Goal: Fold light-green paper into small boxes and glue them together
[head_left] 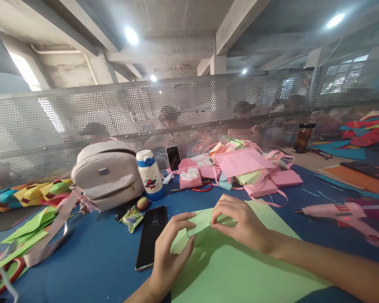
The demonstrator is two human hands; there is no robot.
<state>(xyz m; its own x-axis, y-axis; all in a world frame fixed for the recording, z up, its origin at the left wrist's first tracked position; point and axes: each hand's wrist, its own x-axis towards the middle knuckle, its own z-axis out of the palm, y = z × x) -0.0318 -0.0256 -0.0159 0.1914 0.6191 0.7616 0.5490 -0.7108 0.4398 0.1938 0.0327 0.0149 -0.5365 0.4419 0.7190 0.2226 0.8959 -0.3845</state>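
A large light-green paper sheet (240,273) lies on the blue table under both hands. Just above its far part, a small piece of green paper (200,225) spans the gap between my hands. My left hand (173,248) curls around the piece's left end, thumb below and fingers above. With thumb and index finger, my right hand (236,221) pinches the right end. The fingers partly cover the piece, so its full shape is hidden. Left of my left hand lies a black phone (150,240).
Behind stand a white backpack (107,176), a bottle (150,174) and an upright phone (173,158). Pink paper pieces (243,162) pile up behind my right hand, near red-handled scissors (202,187). A pink glue gun (344,212) lies right. A perforated metal screen (189,109) closes the back.
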